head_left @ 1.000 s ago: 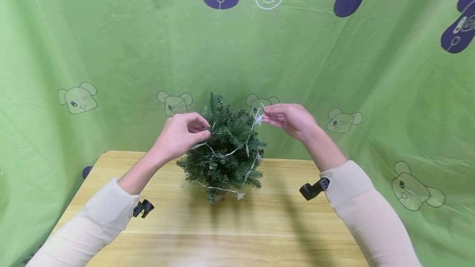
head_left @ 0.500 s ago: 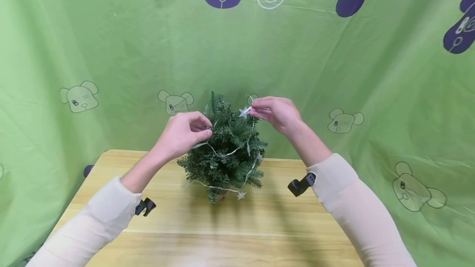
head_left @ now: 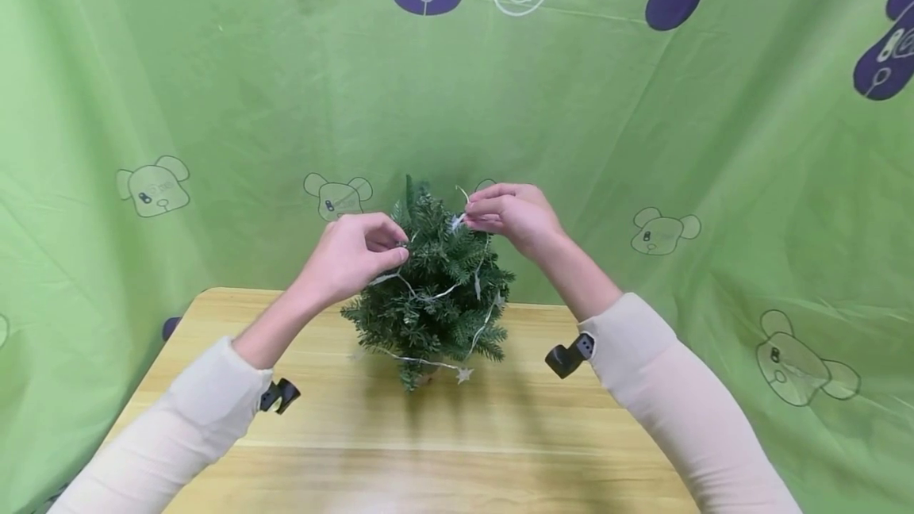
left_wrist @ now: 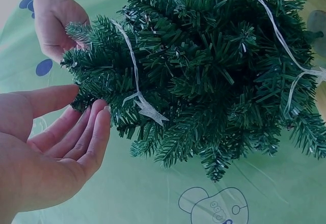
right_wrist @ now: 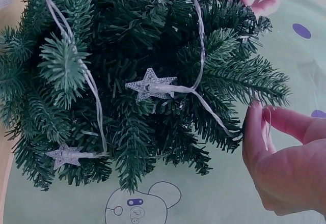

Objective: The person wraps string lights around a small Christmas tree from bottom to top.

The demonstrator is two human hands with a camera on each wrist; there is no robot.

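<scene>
A small green artificial Christmas tree (head_left: 428,284) stands on the table, wound with a clear-wired string of star lights (right_wrist: 94,86). My left hand (head_left: 350,256) is at the tree's left upper side, its thumb and fingers around a branch tip; the left wrist view shows that hand (left_wrist: 56,147) close up. At the upper right of the tree, my right hand (head_left: 517,216) pinches the light string near a star, and a thin wire end sticks up above the fingers. One star (right_wrist: 152,86) lies against the branches just before the right hand (right_wrist: 288,158). Another star (head_left: 464,375) hangs low at the front.
The tree stands on a light wooden table (head_left: 343,450), near its back edge. A green printed cloth (head_left: 250,101) hangs behind and at both sides. Each sleeve cuff carries a black wrist camera (head_left: 569,355).
My right hand has moved left and slightly up, bringing the string and its star against the tree's upper right branches. The left hand has stayed nearly in place.
</scene>
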